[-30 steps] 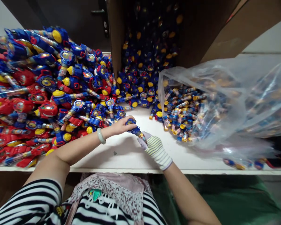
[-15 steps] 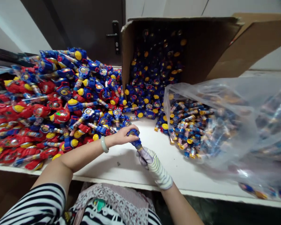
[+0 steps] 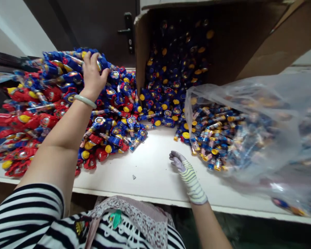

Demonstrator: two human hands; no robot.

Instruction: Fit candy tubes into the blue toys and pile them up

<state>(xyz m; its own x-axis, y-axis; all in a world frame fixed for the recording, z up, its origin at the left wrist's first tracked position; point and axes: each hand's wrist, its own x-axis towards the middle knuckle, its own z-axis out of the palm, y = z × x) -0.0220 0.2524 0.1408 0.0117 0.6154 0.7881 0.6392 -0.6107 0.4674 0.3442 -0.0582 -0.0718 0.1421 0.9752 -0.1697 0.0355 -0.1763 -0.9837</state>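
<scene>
My bare left hand [image 3: 94, 74], with a pale bangle at the wrist, reaches onto the top of the heap at the left. Its fingers are spread over a blue toy watch [image 3: 101, 63] and seem to touch it; a firm grip does not show. In its striped glove, my right hand [image 3: 182, 169] hovers over the white table [image 3: 155, 166], fingers apart and holding nothing. At the heap's near right edge lies a blue toy watch with a clear tube of sweets [image 3: 138, 138]. Red toy watches [image 3: 23, 152] fill the heap's left side.
A cardboard box [image 3: 141, 52] on its side holds many blue toys with yellow caps. To the right, a clear plastic bag [image 3: 269, 93] spills filled tubes [image 3: 215, 138] with yellow ends. A dark door [image 3: 98, 31] stands behind the table.
My left hand has left the blue toy watch and moved up and left onto the heap. The right hand has let go of the tube end and shifted right. A joined toy now shows at the heap's edge.
</scene>
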